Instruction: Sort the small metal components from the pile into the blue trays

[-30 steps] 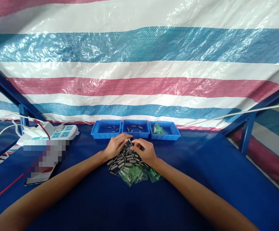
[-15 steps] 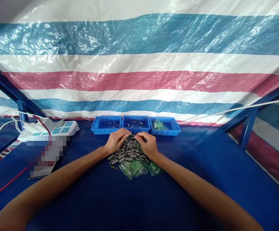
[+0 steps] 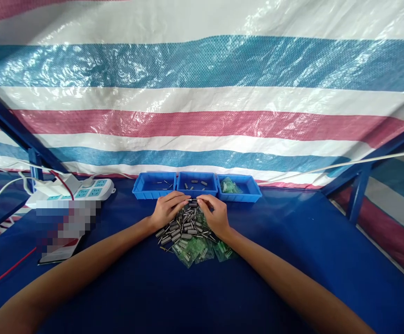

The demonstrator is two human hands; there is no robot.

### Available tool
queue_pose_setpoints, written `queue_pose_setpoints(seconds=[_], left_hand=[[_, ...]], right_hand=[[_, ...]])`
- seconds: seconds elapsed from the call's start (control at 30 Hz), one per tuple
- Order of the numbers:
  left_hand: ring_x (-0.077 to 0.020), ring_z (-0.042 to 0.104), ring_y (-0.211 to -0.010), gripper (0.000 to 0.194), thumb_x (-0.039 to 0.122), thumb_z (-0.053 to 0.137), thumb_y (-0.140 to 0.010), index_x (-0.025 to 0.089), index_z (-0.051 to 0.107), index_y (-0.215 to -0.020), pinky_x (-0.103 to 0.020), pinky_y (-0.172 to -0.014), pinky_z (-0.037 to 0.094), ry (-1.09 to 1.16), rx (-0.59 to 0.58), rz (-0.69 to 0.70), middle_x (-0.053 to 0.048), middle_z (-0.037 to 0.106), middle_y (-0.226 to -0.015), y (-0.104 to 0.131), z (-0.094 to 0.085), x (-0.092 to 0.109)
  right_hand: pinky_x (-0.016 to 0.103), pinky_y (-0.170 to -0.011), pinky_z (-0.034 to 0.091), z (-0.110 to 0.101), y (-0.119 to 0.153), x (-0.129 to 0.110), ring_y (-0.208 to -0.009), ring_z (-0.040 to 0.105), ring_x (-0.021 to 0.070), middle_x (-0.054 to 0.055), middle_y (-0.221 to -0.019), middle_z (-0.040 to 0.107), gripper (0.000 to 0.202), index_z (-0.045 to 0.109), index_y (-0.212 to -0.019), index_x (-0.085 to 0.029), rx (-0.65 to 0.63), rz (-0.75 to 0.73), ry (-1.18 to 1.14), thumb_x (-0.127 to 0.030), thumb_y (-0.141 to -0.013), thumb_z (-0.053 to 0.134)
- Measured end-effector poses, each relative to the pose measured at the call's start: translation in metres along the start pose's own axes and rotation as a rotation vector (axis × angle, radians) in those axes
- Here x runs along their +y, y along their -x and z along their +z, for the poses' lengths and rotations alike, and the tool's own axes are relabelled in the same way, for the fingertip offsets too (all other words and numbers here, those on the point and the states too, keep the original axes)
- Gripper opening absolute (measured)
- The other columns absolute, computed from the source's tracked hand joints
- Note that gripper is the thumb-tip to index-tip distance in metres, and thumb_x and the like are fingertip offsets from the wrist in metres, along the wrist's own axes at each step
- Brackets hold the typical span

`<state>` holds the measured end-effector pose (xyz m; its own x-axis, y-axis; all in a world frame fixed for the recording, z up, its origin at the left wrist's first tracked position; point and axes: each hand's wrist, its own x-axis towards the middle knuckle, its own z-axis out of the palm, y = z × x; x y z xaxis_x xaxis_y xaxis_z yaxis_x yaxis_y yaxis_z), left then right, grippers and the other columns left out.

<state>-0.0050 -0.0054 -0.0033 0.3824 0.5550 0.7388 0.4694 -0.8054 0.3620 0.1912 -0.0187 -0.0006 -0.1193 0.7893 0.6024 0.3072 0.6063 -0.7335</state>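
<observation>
Fingers (image 3: pixel 178 198) of our left hand (image 3: pixel 167 211) and right hand (image 3: pixel 216 215) are gripping a thin metal rod (image 3: pixel 192 200) between them, thumbs and forefingers closing narrowly on its two ends. We are holding it near the middle of the frame, over the far edge of a heap of parts (image 3: pixel 188 223), and its long axis is running left to right, nearly level across the picture. Our fingertips are covering both ends, so we cannot tell which way its tip is pointing.

Just above our hands in the frame, three blue bins are standing side by side on the dark blue worktop (image 3: pixel 278 241). The left bin (image 3: pixel 149 194) is holding a few thin rods (image 3: pixel 168 185); the middle bin (image 3: pixel 191 194) is holding several small grey pieces (image 3: pixel 204 183); the right bin (image 3: pixel 240 197) is holding greenish clear plastic (image 3: pixel 228 186), bunched toward its left side. Green-tinted clear bags (image 3: pixel 190 252) are lying along the lower edge of the heap.

Our right hand is hiding part of the heap, and the crowded pieces are overlapping too much for us to count. At the left of the frame, pixelation is masking most of a flat object (image 3: pixel 57 256) below a white power strip (image 3: pixel 95 190). Our forearms are running out of the picture at the lower corners.
</observation>
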Motion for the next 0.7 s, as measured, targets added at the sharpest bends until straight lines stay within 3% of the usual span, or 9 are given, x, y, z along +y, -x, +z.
queue_pose_setpoints(seconds=[0.5,0.7], left_hand=[[-0.015,0.064,-0.084,0.015,0.026,0.055,-0.089,0.017,0.065,-0.097,-0.025,-0.072,0.053,-0.017,0.028,-0.035,-0.007,0.067,-0.091,-0.0017,-0.0025,0.0037],[-0.0153,0.065,-0.087,0.014,0.02,0.056,-0.088,0.017,0.064,-0.099,-0.025,-0.074,0.053,0.0,0.035,-0.008,-0.007,0.068,-0.093,-0.0007,-0.0046,0.0054]], right_hand=[[0.024,-0.059,0.045,0.0002,-0.0003,0.0005,-0.063,0.059,0.0142,0.004,-0.076,0.067,0.02,0.067,-0.085,-0.018,-0.04,0.001,0.025,-0.029,-0.089,0.051],[0.024,-0.055,0.04,0.0023,0.0002,0.0007,-0.055,0.054,0.0126,0.002,-0.063,0.062,0.022,0.066,-0.076,-0.016,-0.093,-0.063,0.072,-0.029,-0.089,0.053]])
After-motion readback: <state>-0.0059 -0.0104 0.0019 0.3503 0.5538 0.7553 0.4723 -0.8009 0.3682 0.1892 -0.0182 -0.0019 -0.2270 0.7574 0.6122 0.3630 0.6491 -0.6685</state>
